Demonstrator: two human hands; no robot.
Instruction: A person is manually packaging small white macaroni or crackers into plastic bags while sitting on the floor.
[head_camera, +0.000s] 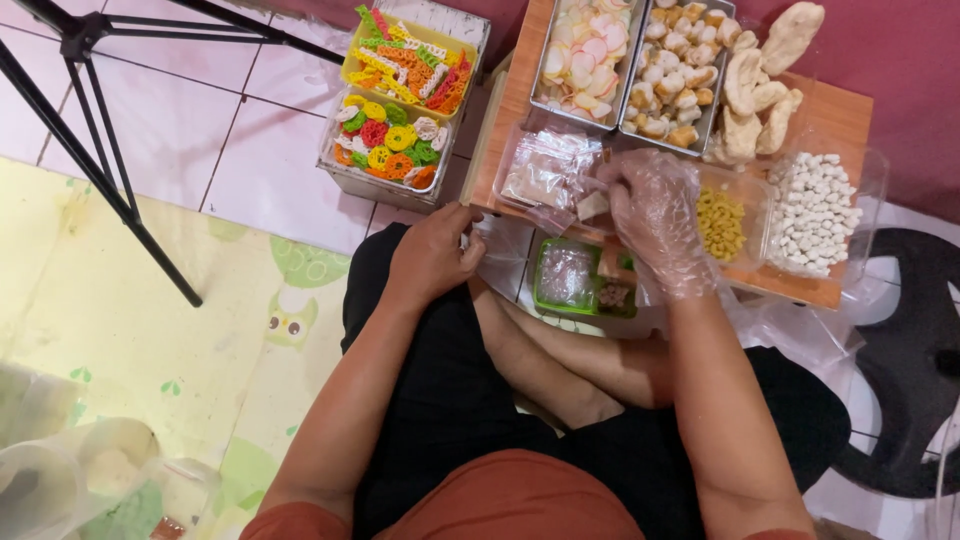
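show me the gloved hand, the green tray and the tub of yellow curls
gloved right hand (655, 205), head view, on the back of the hand
green tray (541, 290), head view, on its left rim
tub of yellow curls (752, 192), head view, on its clear right wall

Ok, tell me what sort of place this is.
Probably a home snack-packing spot set up on the floor. A low wooden table holds metal trays of crackers and tubs of white pellets. The person sits cross-legged on a patterned floor mat, the plastic-gloved right hand at a clear bag.
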